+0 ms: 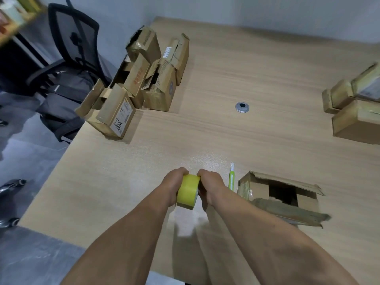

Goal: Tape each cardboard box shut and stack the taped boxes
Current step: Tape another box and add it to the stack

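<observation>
A left hand (174, 182) and a right hand (209, 186) clasp a roll of yellow tape (188, 191) from either side, just above the bench (205, 130). To their right stands an open cardboard box (281, 194), flaps torn and creased. It looks light and soft-walled, and is likely best held at its firmer corners. A green cutter (231, 177) lies between them.
</observation>
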Demonstrator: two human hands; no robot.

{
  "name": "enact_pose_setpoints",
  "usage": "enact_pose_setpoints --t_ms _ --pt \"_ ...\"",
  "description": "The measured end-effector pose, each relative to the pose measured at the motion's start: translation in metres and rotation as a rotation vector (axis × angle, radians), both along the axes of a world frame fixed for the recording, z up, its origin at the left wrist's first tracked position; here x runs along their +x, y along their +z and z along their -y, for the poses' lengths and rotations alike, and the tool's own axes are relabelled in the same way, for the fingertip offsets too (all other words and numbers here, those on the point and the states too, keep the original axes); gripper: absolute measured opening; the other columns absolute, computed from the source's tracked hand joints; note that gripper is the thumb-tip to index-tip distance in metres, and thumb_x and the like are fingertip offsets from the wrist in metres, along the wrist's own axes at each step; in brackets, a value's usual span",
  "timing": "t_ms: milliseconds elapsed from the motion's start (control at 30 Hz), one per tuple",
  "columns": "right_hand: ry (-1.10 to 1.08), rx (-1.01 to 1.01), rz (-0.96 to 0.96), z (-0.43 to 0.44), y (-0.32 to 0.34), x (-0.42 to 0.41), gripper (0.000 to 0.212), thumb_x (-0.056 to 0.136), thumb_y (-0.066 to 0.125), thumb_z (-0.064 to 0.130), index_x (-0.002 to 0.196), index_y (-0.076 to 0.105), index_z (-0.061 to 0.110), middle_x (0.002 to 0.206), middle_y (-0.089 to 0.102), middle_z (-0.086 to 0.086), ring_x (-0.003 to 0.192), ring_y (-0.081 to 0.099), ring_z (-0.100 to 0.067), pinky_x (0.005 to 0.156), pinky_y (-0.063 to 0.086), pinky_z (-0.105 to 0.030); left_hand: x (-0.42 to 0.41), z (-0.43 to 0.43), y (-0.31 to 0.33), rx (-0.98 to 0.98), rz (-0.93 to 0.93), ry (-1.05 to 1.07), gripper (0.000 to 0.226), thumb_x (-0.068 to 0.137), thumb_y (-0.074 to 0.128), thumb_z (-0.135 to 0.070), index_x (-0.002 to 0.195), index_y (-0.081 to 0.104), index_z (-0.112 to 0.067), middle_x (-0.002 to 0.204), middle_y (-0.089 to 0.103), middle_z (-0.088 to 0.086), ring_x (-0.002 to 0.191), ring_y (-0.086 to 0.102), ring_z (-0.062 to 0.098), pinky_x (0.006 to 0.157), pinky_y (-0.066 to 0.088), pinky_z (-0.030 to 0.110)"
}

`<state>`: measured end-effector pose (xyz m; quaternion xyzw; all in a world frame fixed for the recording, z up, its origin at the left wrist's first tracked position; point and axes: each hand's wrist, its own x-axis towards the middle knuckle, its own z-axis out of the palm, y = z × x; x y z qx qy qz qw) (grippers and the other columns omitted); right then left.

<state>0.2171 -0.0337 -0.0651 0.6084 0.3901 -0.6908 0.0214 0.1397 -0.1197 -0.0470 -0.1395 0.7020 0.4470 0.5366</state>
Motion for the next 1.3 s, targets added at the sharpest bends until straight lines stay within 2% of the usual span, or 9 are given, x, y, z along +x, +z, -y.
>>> enact_pose_setpoints --t_ms 167,267,367,467,633,800,1100,1200,1300 --pt "0.012 0.021 0.006 0.006 0.009 -0.002 0.012 0.08 0.054 0.011 0.072 0.045 0.012 0.07 0.041 -0.008 0.073 0.043 -0.025 0.069 0.034 -0.037 0.004 0.002 0.004 0.017 0.006 0.0 0.015 0.089 0.056 -0.022 0.095 0.061 -0.01 0.089 0.061 0.017 0.079 0.06 0.033 0.074 0.05 0.04" --pt "0.02 0.111 -0.046 0.012 0.012 0.006 0.013 0.084 0.055 0.007 0.073 0.052 0.012 0.078 0.052 -0.01 0.076 0.048 -0.024 0.07 0.039 -0.038 0.008 0.008 0.004 0.053 -0.019 0.019 0.008 0.088 0.053 -0.01 0.081 0.052 -0.011 0.071 0.048 0.008 0.058 0.05 0.022 0.051 0.045 0.025" --pt "0.031 0.212 -0.148 0.017 0.016 0.013 0.017 0.09 0.058 0.008 0.078 0.063 0.019 0.086 0.063 -0.004 0.08 0.057 -0.023 0.077 0.049 -0.037 0.011 0.013 0.007 0.11 -0.095 0.063 0.008 0.093 0.058 -0.009 0.096 0.065 -0.011 0.077 0.055 0.006 0.058 0.051 0.017 0.042 0.043 0.021" --pt "0.05 0.318 -0.196 0.019 0.031 0.02 0.017 0.092 0.058 0.011 0.08 0.064 0.02 0.087 0.065 0.002 0.08 0.057 -0.017 0.078 0.048 -0.032 0.018 0.013 0.019 0.188 -0.176 0.066 0.016 0.098 0.062 -0.02 0.111 0.069 -0.015 0.096 0.065 0.007 0.074 0.06 0.019 0.047 0.049 0.022" --pt "0.079 0.453 -0.271 0.014 0.06 0.031 0.017 0.092 0.061 0.012 0.081 0.068 0.025 0.087 0.069 0.009 0.087 0.063 -0.014 0.082 0.051 -0.029 0.028 0.01 0.039 0.325 -0.322 0.109 0.007 0.095 0.066 -0.016 0.099 0.07 -0.011 0.096 0.067 0.009 0.079 0.06 0.021 0.067 0.051 0.032" --pt "0.203 0.619 -0.3 0.0 0.092 0.053 0.027 0.097 0.055 0.019 0.119 0.068 0.027 0.104 0.066 0.007 0.099 0.06 -0.012 0.087 0.046 -0.024 0.038 -0.003 0.059 0.414 -0.442 0.109 0.009 0.092 0.067 -0.007 0.087 0.069 -0.015 0.1 0.069 0.01 0.093 0.061 0.024 0.091 0.051 0.044" --pt "0.259 0.88 -0.245 -0.039 0.134 0.116 0.027 0.1 0.05 0.015 0.121 0.068 0.018 0.111 0.068 0.004 0.106 0.059 -0.014 0.086 0.041 -0.022 0.065 -0.036 0.093 0.463 -0.508 -0.013 0.017 0.09 0.066 0.0 0.084 0.067 -0.016 0.085 0.064 0.006 0.08 0.058 0.021 0.078 0.047 0.034" --pt "0.457 1.082 -0.092 -0.053 0.138 0.145 0.035 0.097 0.045 0.008 0.126 0.065 0.012 0.125 0.063 -0.004 0.118 0.053 -0.022 0.097 0.041 -0.029 0.072 -0.052 0.104 0.461 -0.565 -0.096 0.018 0.089 0.067 -0.003 0.082 0.069 -0.019 0.087 0.067 0.005 0.081 0.059 0.021 0.078 0.048 0.035" --pt "0.612 1.211 0.066 -0.064 0.134 0.185 0.049 0.091 0.041 0.022 0.137 0.058 0.014 0.139 0.054 -0.001 0.135 0.036 -0.022 0.114 0.031 -0.035 0.078 -0.066 0.115 0.45 -0.646 -0.25 0.017 0.089 0.067 -0.005 0.08 0.07 -0.019 0.085 0.067 0.001 0.079 0.057 0.019 0.073 0.046 0.03"
